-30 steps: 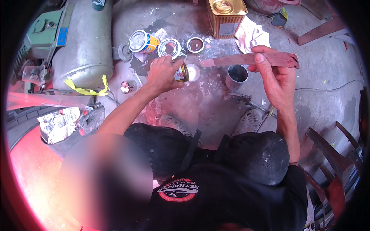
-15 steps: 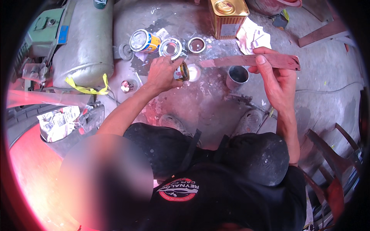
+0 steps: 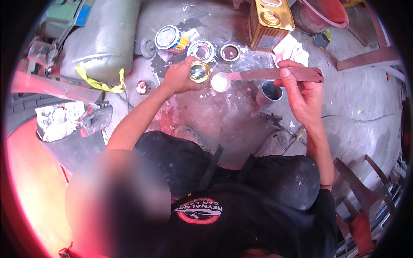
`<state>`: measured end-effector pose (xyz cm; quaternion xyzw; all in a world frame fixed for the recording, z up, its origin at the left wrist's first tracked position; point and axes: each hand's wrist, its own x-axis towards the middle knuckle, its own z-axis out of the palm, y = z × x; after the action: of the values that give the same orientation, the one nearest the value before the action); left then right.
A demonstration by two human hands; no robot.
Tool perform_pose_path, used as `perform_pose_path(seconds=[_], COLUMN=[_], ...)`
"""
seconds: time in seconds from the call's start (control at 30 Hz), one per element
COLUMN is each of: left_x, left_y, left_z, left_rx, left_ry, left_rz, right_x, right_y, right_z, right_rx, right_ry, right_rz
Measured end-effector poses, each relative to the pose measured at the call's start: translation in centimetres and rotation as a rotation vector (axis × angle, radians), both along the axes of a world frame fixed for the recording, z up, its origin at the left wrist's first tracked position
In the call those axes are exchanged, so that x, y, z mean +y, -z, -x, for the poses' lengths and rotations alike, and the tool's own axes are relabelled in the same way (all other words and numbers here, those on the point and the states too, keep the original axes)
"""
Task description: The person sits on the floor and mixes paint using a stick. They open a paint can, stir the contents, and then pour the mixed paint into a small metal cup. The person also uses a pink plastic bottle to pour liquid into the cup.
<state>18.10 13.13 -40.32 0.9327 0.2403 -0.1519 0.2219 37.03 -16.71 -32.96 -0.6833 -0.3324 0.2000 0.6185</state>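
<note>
The person's left hand (image 3: pixel 177 78) is closed around the side of a small gold-rimmed can (image 3: pixel 199 72). Half a second ago that can was tipped over, its opening turned toward the round cup of white liquid (image 3: pixel 220 82) and partly covering it; now it has been righted, its mouth faces up toward the camera, and the cup shows whole just to its right.

The right hand (image 3: pixel 302 94) pinches a long, flat wooden stick (image 3: pixel 275 74) between thumb and fingers near its wide end. The stick's pink-stained narrow end, earlier over the floor (image 3: pixel 241 129) up and to the right of the cup, now lies at the cup's right rim; whether it touches cannot be told. The two hands stay well apart, on either side of the cup.

Below the stick stands a grey cup with a dark inside (image 3: pixel 270 91). Beyond the hands are a tin of brown contents (image 3: pixel 230 53), an open silver-rimmed can (image 3: pixel 201 51) and a can with a yellow-and-blue label (image 3: pixel 172 39). These keep their places among themselves, though the whole view has shifted. A square gold tin (image 3: pixel 270 28) stands farther off, next to crumpled white paper (image 3: pixel 291 50).
</note>
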Motion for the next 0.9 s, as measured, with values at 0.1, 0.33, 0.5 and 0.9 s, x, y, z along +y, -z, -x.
perform_pose_path(seconds=[0.1,0.33,0.5,0.9], left_x=[1.3,3.2,1.5,-3.7], left_y=[0.5,2.6,4.2,7.6], left_z=[1.0,4.6,6.4,8.9], left_rx=[0.035,0.045,-0.022,-0.133], left_ry=[-0.04,-0.091,-0.08,-0.315], left_rz=[0.017,0.068,0.014,0.098], right_x=[1.7,5.5,8.5,9.2], right_y=[-0.2,0.8,2.4,7.9], right_z=[0.4,1.2,3.1,3.2], right_rx=[0.014,-0.193,-0.413,-0.522], right_ry=[-0.068,-0.269,-0.491,-0.5], right_rz=[0.042,0.22,0.301,0.496])
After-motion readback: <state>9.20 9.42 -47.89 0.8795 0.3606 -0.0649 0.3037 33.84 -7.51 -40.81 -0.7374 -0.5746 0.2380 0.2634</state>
